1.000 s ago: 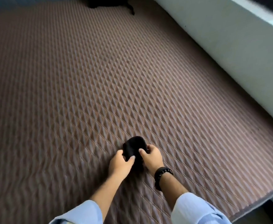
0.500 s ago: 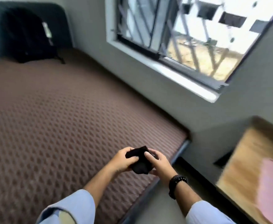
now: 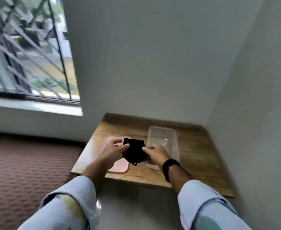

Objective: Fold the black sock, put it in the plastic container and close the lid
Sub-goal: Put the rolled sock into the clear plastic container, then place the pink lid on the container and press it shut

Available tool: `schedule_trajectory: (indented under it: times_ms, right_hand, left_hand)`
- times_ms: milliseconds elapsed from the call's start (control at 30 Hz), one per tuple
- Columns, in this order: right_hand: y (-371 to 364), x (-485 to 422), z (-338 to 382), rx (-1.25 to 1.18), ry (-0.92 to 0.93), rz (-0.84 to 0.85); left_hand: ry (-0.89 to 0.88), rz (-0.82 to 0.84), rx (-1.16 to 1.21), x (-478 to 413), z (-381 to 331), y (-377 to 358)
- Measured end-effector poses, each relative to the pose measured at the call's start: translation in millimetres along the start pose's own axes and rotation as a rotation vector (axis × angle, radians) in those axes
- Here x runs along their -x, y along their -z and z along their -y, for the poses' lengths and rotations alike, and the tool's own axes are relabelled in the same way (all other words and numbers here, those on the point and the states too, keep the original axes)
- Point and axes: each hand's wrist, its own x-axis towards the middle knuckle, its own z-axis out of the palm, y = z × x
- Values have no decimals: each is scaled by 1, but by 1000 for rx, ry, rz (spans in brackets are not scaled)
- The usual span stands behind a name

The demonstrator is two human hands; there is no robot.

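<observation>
The folded black sock [image 3: 134,151] is held in the air between both hands, above a small wooden table [image 3: 196,156]. My left hand [image 3: 114,151] pinches its left edge and my right hand [image 3: 156,154] pinches its right edge. A clear plastic container [image 3: 163,138] stands open on the table just right of the sock, partly behind my right hand. Its pink lid [image 3: 118,166] lies flat on the table to the left, partly hidden under my left hand and the sock.
The table sits in a corner between two grey walls [image 3: 153,63]. A brown quilted mattress [image 3: 25,166] lies to the left, below a barred window [image 3: 28,52]. Grey floor [image 3: 133,206] shows between my sleeves.
The view has swung right from the mattress to the corner table. Both hands have carried the sock off the mattress to above the lid and container.
</observation>
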Motion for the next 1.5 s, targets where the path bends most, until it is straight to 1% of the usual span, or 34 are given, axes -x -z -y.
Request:
schedule_trajectory:
  times_ms: [67, 133, 200, 267, 333, 433, 533, 600, 633, 700, 800, 867, 900, 967, 1000, 1033, 1100, 1133, 1167, 1200, 1233, 1267, 1333, 1367, 1433, 1500]
  right_hand:
    - [41, 0, -3, -56, -44, -45]
    - [72, -5, -5, -44, -59, -106]
    - [90, -16, -7, -24, -62, -188]
    - [99, -34, -10, -7, -77, -272]
    - [100, -56, -13, 75, -89, -340]
    - [94, -85, -12, 290, -83, -377]
    - [84, -107, -11, 614, -75, -372]
    - [76, -117, -13, 744, -66, -353]
    - [73, -121, -16, 786, -62, -344]
    - [69, -125, -21, 841, -57, -326]
    - [68, -127, -24, 910, -55, -277]
    - [67, -125, -19, 974, -60, -265]
    - [65, -122, -15, 999, -57, -271]
    - [56, -115, -2, 1013, 13, -305]
    - [48, -114, 5, 996, 97, -327]
    - [37, -113, 12, 960, 203, -328]
    - [4, -110, 24, 831, 425, -239]
    - [-16, -106, 26, 774, 513, -158]
    - [-37, -102, 24, 751, 558, -70]
    - [-55, -100, 16, 746, 548, -2]
    - [-71, -98, 6, 733, 474, 41]
    - [-84, -98, -6, 698, 354, 62]
    - [-99, -101, -28, 583, 82, 53]
    - [-101, -104, -34, 512, -22, 26]
    - [-106, -109, -40, 390, -153, -16]
    - [-108, -113, -39, 279, -224, -1]
  left_hand:
    - [-31, -3, -48, -10, -14, -41]
    - [-25, 13, -94, -28, -25, -75]
    - [-21, 58, -134, -48, -30, -100]
    - [-24, 58, -241, -67, -30, -117]
    - [-42, 58, -369, -86, -27, -126]
    - [-121, 66, -601, -108, -21, -132]
    - [-215, 70, -829, -124, -14, -141]
    - [-225, 66, -894, -131, -11, -151]
    - [-218, 54, -898, -133, -8, -158]
    - [-227, 64, -1004, -132, -4, -166]
    - [-280, 84, -1080, -131, 1, -167]
    - [-330, 100, -1026, -127, -4, -160]
    - [-366, 58, -973, -126, -6, -152]
    - [-439, -84, -893, -121, -10, -129]
    - [-439, -145, -869, -121, -8, -112]
    - [-399, -204, -847, -120, -4, -94]
    - [-227, -301, -859, -119, 12, -54]
    - [-131, -312, -899, -117, 20, -35]
    - [-41, -311, -938, -112, 28, -17]
    - [30, -313, -976, -107, 35, -4]
    - [79, -325, -1011, -102, 42, 8]
    - [116, -337, -1036, -98, 47, 19]
    - [192, -370, -1050, -93, 57, 36]
    - [218, -387, -1040, -93, 60, 40]
    - [246, -418, -998, -97, 63, 48]
    - [262, -416, -942, -102, 65, 56]
